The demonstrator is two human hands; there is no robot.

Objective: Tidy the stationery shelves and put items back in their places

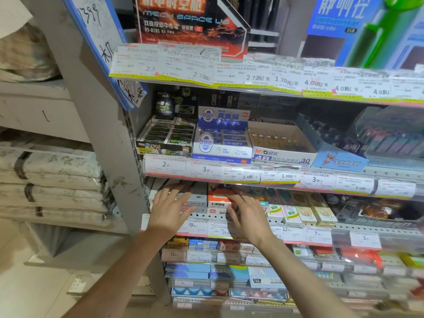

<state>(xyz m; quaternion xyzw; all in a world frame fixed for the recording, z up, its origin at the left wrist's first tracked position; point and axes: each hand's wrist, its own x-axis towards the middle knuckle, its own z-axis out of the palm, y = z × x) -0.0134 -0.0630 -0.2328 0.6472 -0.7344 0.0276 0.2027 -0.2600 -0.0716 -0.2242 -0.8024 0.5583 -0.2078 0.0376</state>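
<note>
Head view shows both hands reaching into the third shelf down, at its left end. The left hand [171, 211] lies with fingers spread and straight against a grey box [197, 198]; it holds nothing. The right hand [246, 214] is likewise wide, fingers straight, touching an orange and white box [218, 199] just beside the grey one. The step looks like squaring these boxes up. To do it well, press with flat palms from both sides, pushing evenly so the faces line up with the shelf edge [298, 228]. Each box seems to lie with its long axis running back into the shelf, short end facing outward.
</note>
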